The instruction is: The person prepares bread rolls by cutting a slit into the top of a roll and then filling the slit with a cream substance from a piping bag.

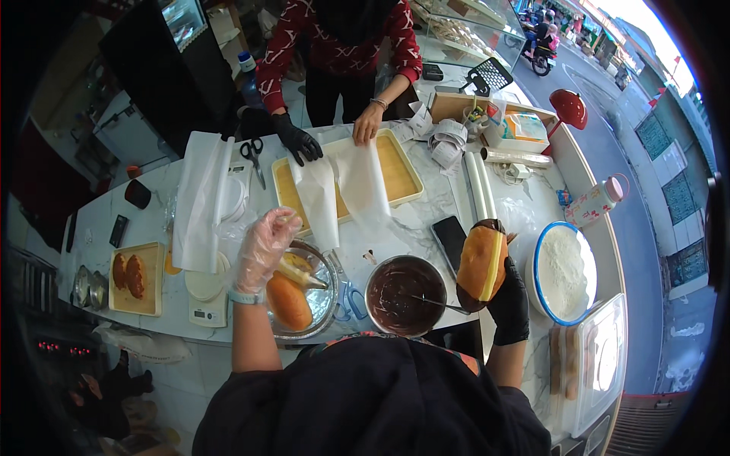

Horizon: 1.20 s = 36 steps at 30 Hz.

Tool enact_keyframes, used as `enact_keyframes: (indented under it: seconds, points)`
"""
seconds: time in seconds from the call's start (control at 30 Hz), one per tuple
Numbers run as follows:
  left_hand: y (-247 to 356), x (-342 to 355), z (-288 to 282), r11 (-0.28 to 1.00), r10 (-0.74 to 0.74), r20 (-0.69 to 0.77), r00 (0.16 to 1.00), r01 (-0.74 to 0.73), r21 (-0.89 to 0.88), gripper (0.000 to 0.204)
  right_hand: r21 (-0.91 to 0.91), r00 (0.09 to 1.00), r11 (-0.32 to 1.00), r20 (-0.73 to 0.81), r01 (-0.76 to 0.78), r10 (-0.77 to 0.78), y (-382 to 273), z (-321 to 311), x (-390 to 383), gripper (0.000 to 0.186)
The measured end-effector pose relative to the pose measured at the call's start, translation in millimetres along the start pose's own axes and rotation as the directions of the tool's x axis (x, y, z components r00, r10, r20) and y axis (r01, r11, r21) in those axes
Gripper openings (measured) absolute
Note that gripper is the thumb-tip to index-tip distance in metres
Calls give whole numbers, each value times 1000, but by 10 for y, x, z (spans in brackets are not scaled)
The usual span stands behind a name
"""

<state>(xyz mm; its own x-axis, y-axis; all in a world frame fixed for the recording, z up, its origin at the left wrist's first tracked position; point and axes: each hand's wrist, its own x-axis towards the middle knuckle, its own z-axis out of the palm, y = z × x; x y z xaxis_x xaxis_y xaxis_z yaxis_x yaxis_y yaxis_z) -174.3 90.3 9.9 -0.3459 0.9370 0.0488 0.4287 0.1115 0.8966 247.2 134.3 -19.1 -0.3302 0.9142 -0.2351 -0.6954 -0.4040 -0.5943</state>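
Observation:
My right hand (508,302), in a black glove, grips a split bun (475,262) and holds it up. A yellow strip of filling runs along the bun, and dark chocolate coats its edge. My left hand (262,247) wears a clear plastic glove; its fingers are bunched together above a metal bowl (332,304), and whatever they pinch is hidden. In that bowl lie a plain golden bun (289,301) and a piping bag (301,272) with yellow filling. Between my hands stands a pot of melted chocolate (405,292) with a thin-handled utensil (433,302) resting in it.
Across the table a person lays white paper (363,178) over a wooden tray (403,171). A phone (449,242) and a blue-rimmed tub of white powder (564,266) flank the held bun. Scissors (255,156), a scale (207,311) and a tray of buns (156,292) are leftward.

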Motion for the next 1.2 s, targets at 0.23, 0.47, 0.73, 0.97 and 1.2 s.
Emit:
enact_keyframes:
  seconds: [0.23,0.47,0.73,0.97,1.2]
  points:
    - [-646,809,112,888,-278,34,960,271,-372,43,21,993,994,-53,104,-103,44,185,12,48]
    - [-1201,1785,225,806,-406,20,913,369,-463,39,-103,997,992,-7,74,-76,82,298,-55,45]
    - [-1161,2437,481,518,-486,208,849,471,-714,25,-104,985,987,-114,119,-131,49,270,-138,49]
    - [-1308,2650,356,307,-371,302,878,423,-852,17,-163,978,980,-156,111,-137,81,326,-92,49]
    - [-1284,2615,165,517,-343,280,897,429,-741,14,-83,982,993,-164,84,-96,124,455,-55,50]
